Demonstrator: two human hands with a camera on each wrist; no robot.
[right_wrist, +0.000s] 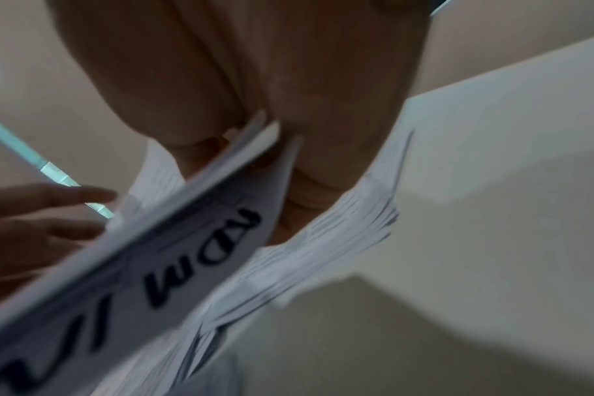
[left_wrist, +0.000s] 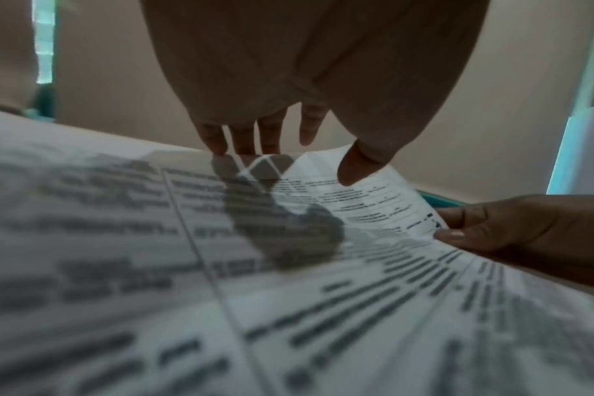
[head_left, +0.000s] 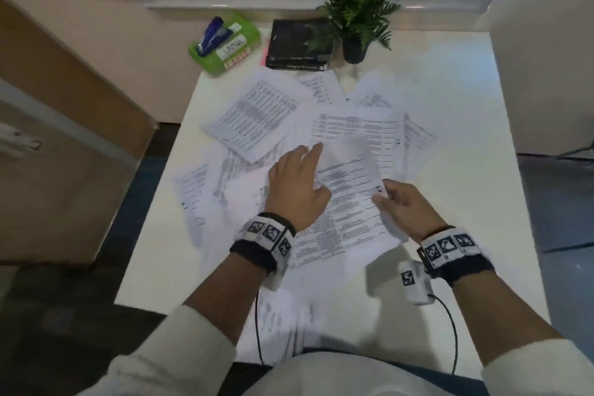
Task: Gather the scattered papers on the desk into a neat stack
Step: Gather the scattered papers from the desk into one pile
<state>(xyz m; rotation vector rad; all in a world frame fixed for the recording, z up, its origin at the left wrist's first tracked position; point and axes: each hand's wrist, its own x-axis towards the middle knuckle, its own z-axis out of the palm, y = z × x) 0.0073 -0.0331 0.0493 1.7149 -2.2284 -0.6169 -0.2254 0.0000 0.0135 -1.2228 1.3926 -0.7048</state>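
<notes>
Printed white papers [head_left: 257,116] lie scattered and overlapping over the middle of the white desk [head_left: 450,90]. My right hand [head_left: 401,202] pinches the right edge of a small bundle of sheets [head_left: 347,202], lifted slightly off the desk. In the right wrist view the thumb and fingers [right_wrist: 305,187] clamp the sheets [right_wrist: 194,241]. My left hand [head_left: 299,180] lies flat with straight fingers on top of that bundle. In the left wrist view its fingertips [left_wrist: 272,136] hover just over the page [left_wrist: 221,268], with the right hand [left_wrist: 526,230] at the page's edge.
At the back of the desk stand a green tissue pack [head_left: 225,45] with a blue stapler [head_left: 212,34] on it, a black book stack [head_left: 299,43] and a potted fern [head_left: 360,16]. A wooden cabinet [head_left: 64,138] stands on the left. More sheets [head_left: 283,325] overhang the near edge.
</notes>
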